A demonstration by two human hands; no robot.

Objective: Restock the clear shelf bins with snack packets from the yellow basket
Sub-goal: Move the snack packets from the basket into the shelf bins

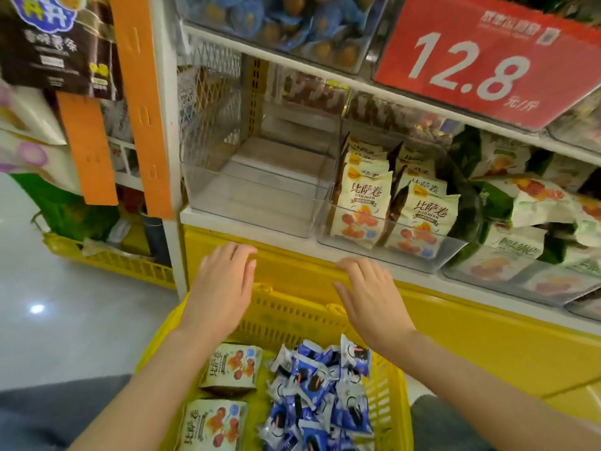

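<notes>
Left grip (224,281) just below centre toward 7 o'clock: released, palm down, fingers straight and slightly spread, holding nothing. Right grip (367,294) toward 5 o'clock: likewise released, palm down, nothing in it. Both over the far rim of the yellow basket (286,320), fingertips near the yellow panel (292,265) under the shelf edge (247,232); contact with it impossible to tell.

In the basket at 6 o'clock, on its left side, two cream snack packets (232,366) lying flat, one behind the other. Just beside them, on the right side, a loose heap of blue-and-white packets (318,395).

On the shelf at 12 o'clock of the hands, an empty clear bin (253,203). Touching it at its 3 o'clock, a second clear bin (455,245) with upright cream packets (361,206) in two rows, same print as those in the basket. Farther toward 3 o'clock, green-and-white packets (507,249) in another bin.

At 1 o'clock, a red price sign (471,63) reading 12.8. At 10 o'clock, orange strips (143,102) on the shelf post. At 9 o'clock, on the floor, another yellow basket (113,258).
</notes>
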